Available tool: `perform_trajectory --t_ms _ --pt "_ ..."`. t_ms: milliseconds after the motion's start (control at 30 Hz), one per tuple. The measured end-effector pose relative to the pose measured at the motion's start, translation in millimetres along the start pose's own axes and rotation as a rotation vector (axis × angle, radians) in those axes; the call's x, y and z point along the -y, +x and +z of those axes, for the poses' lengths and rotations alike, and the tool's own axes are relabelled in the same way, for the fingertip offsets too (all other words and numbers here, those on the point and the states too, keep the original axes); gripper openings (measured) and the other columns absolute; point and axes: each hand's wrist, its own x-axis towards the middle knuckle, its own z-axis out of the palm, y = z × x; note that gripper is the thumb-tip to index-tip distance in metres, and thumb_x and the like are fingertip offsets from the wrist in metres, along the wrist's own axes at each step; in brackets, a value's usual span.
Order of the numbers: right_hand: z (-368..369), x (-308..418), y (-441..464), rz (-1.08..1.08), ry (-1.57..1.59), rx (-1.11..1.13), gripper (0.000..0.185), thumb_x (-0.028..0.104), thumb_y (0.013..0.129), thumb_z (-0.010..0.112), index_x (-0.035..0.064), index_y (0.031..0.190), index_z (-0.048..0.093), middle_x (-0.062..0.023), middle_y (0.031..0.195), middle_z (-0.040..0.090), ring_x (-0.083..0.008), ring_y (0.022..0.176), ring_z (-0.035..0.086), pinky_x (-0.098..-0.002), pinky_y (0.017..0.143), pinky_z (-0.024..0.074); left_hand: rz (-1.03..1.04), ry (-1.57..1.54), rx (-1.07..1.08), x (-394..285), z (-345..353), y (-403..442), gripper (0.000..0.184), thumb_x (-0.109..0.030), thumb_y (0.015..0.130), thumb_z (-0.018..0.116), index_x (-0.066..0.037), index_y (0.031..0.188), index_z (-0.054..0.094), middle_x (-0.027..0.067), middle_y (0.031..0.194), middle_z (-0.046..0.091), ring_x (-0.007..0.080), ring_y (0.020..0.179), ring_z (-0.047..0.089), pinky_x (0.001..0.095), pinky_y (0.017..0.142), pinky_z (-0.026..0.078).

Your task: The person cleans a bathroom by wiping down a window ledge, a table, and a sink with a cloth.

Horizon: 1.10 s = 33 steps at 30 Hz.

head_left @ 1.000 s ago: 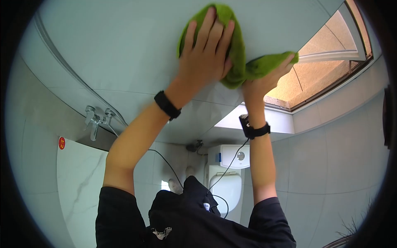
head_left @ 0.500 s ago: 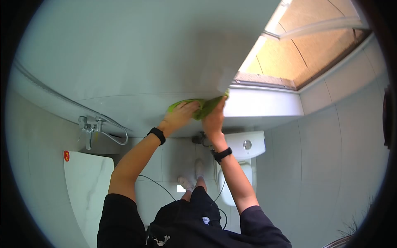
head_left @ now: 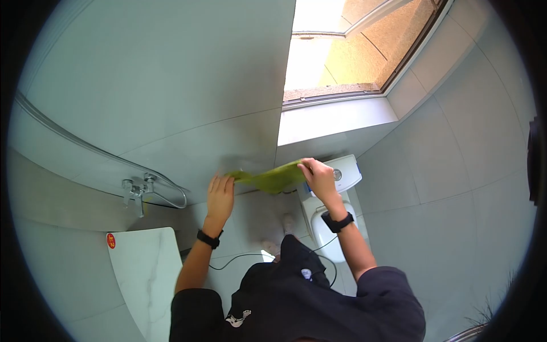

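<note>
A green cloth [head_left: 279, 178] is stretched between my two hands, away from the tiled wall [head_left: 216, 137]. My left hand [head_left: 220, 199] grips its left end. At the right end my right hand [head_left: 320, 178] pinches the cloth, above the white toilet tank [head_left: 346, 172]. Each wrist wears a black band. The middle of the cloth sags a little, and the toilet's lid [head_left: 327, 233] lies below my right forearm.
A shower mixer [head_left: 139, 191] with its hose is on the wall at left. Below it is a white marbled panel [head_left: 148, 273] with a red sticker. An open window [head_left: 353, 57] and its white sill [head_left: 336, 121] are at upper right. A cable crosses near my legs.
The hands were pressing the cloth to the wall, first high, then lower. Now they are further apart, with the cloth pulled out between them off the wall. The view has shifted too.
</note>
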Motion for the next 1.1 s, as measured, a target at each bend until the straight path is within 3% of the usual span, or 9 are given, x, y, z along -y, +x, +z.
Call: perform_trajectory --t_ms 100,233,300,367,500,633,867,1000,1100 --pt "-24 27 -19 -0.068 -0.016 0.179 0.018 0.023 0.089 0.073 0.0073 0.088 0.065 -0.0100 0.075 0.066 -0.0307 0.070 0.066 -0.0397 0.066 0.0534 -0.082 -0.071 -0.033 -10 -63 -29 0.011 -0.004 0.087 0.067 -0.001 0.097 0.063 0.0135 0.098 0.065 0.0325 0.095 0.061 0.0470 0.098 0.047" --pt "-32 50 -42 -0.213 -0.025 0.440 0.017 0.022 0.082 0.077 0.0088 0.085 0.067 -0.0055 0.080 0.066 -0.0253 0.085 0.065 -0.0393 0.078 0.0529 -0.215 0.048 -0.106 -46 -144 -59 0.010 -0.007 0.089 0.066 -0.001 0.095 0.061 0.0122 0.096 0.065 0.0343 0.092 0.060 0.0463 0.089 0.047" --pt "-21 62 -50 -0.283 -0.030 0.506 0.018 0.020 0.079 0.078 0.0079 0.086 0.066 -0.0059 0.082 0.065 -0.0255 0.088 0.065 -0.0385 0.079 0.0529 -0.346 -0.094 -0.042 -50 -157 -93 0.010 -0.007 0.090 0.066 -0.001 0.094 0.059 0.0138 0.095 0.065 0.0359 0.090 0.060 0.0465 0.085 0.047" --pt "-12 73 -47 -0.324 0.000 0.505 0.021 0.014 0.075 0.079 0.0058 0.088 0.064 -0.0065 0.087 0.061 -0.0262 0.093 0.063 -0.0387 0.082 0.0530 -0.463 -0.150 -0.004 -53 -166 -119 0.012 -0.009 0.092 0.066 -0.001 0.094 0.058 0.0167 0.090 0.066 0.0378 0.082 0.061 0.0470 0.074 0.048" --pt "-10 92 -35 -0.339 0.073 0.355 0.020 0.009 0.078 0.075 0.0041 0.091 0.061 -0.0090 0.093 0.061 -0.0296 0.094 0.063 -0.0425 0.084 0.0529 -0.584 -0.132 0.110 -58 -185 -141 0.014 -0.010 0.091 0.070 -0.001 0.098 0.062 0.0164 0.084 0.067 0.0371 0.075 0.062 0.0443 0.069 0.050" --pt "-24 77 -51 -0.056 0.073 0.577 0.016 0.010 0.086 0.069 0.0023 0.094 0.058 -0.0137 0.094 0.061 -0.0354 0.092 0.063 -0.0442 0.078 0.0533 -0.518 -0.293 0.064 -57 -188 -137 0.016 -0.005 0.088 0.069 0.000 0.103 0.065 0.0167 0.089 0.066 0.0364 0.079 0.062 0.0437 0.072 0.051" --pt "-38 53 -80 -0.147 -0.007 0.476 0.013 0.008 0.085 0.067 0.0022 0.091 0.056 -0.0130 0.089 0.059 -0.0343 0.089 0.063 -0.0432 0.077 0.0535 -0.388 -0.260 0.127 -41 -190 -113 0.012 0.001 0.085 0.066 0.004 0.097 0.066 0.0167 0.093 0.064 0.0362 0.082 0.061 0.0447 0.073 0.050" --pt "-41 48 -92 0.166 -0.067 0.549 0.008 0.009 0.087 0.061 0.0034 0.088 0.055 -0.0153 0.079 0.065 -0.0369 0.080 0.067 -0.0476 0.071 0.0535 -0.404 -0.186 0.173 -34 -183 -110 0.009 -0.002 0.087 0.066 0.003 0.095 0.067 0.0167 0.088 0.065 0.0377 0.080 0.061 0.0458 0.073 0.050" --pt "-43 36 -101 0.169 -0.107 0.473 0.009 0.012 0.090 0.057 0.0030 0.088 0.058 -0.0169 0.075 0.067 -0.0395 0.076 0.068 -0.0499 0.070 0.0533 -0.352 -0.135 0.224 -31 -171 -107 0.010 -0.008 0.089 0.066 0.000 0.095 0.069 0.0179 0.085 0.066 0.0389 0.079 0.061 0.0474 0.073 0.050"
